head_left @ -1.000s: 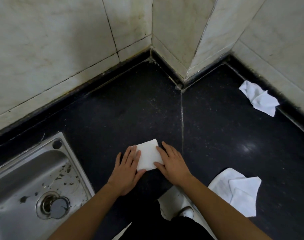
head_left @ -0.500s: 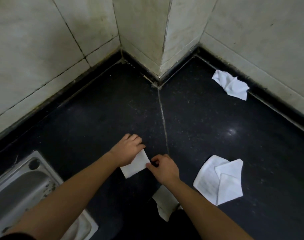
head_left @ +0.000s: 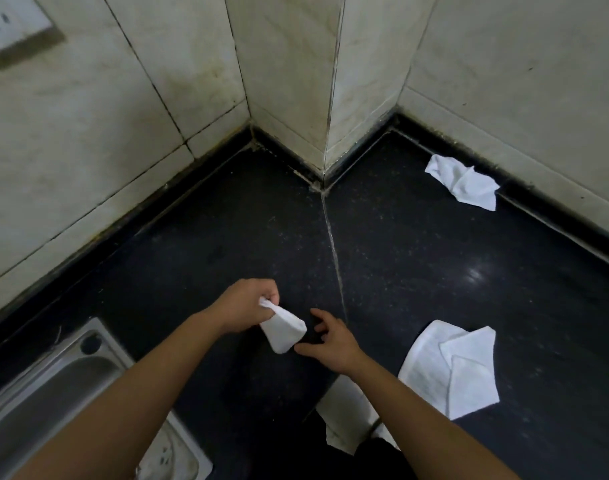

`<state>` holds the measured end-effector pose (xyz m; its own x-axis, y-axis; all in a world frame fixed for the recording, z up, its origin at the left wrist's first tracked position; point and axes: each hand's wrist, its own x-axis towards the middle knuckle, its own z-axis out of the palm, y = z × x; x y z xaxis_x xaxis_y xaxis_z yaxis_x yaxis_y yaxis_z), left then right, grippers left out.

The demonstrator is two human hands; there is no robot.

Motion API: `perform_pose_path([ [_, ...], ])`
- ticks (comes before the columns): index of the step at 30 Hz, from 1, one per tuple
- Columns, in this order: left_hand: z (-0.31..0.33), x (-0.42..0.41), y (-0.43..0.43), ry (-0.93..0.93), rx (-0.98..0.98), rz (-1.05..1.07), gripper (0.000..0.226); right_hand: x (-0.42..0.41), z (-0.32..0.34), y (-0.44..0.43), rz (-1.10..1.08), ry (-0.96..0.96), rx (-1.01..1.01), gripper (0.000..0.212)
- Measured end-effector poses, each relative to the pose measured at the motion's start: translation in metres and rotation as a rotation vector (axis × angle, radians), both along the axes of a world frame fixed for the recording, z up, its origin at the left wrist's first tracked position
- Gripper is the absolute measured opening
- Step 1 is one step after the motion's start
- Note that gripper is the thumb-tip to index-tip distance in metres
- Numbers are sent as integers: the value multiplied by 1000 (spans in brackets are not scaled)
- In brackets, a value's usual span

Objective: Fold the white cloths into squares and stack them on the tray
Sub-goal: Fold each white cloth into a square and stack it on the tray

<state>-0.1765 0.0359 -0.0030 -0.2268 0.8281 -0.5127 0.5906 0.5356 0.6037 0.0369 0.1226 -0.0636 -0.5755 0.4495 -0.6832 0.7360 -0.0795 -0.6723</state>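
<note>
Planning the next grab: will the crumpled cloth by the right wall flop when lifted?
Probably flops: the crumpled cloth lies in soft creases. Likely light: a similar folded cloth hangs pinched by the left hand.

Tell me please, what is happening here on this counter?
A person is folding white cloths on a dark counter. The left hand pinches a small folded cloth by one corner; the right hand is open beside it, holding nothing. Two more lie to the right: a loosely folded cloth nearby and a crumpled cloth by the wall.
</note>
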Motion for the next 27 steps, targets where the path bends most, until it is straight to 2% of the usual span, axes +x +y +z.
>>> perform_pose_path([
  [1,5,-1,-3,-54,39,49,15,0,5,2,-1,56,-82,78],
  [3,14,-1,-7,-148,114,140,13,1,13,7,10,167,-202,50],
  [5,20,-1,-11,-201,161,246,14,4,21,13,-40,232,-237,23],
  [8,24,-1,-18,-244,158,379,18,7,34,23,-221,273,-233,10],
  [12,28,12,-20,-397,111,459,31,10,59,38,-335,331,-222,10],
  [16,33,31,-5,-573,72,391,44,21,90,49,-430,433,-174,15],
  [19,37,44,13,-719,72,358,48,30,116,57,-416,466,-132,20],
  [22,48,60,44,-856,151,296,44,48,137,66,-434,473,-58,20],
  [25,63,85,83,-920,224,341,31,74,157,75,-495,475,29,19],
  [27,69,103,105,-936,260,323,31,96,166,81,-554,460,95,20],
])
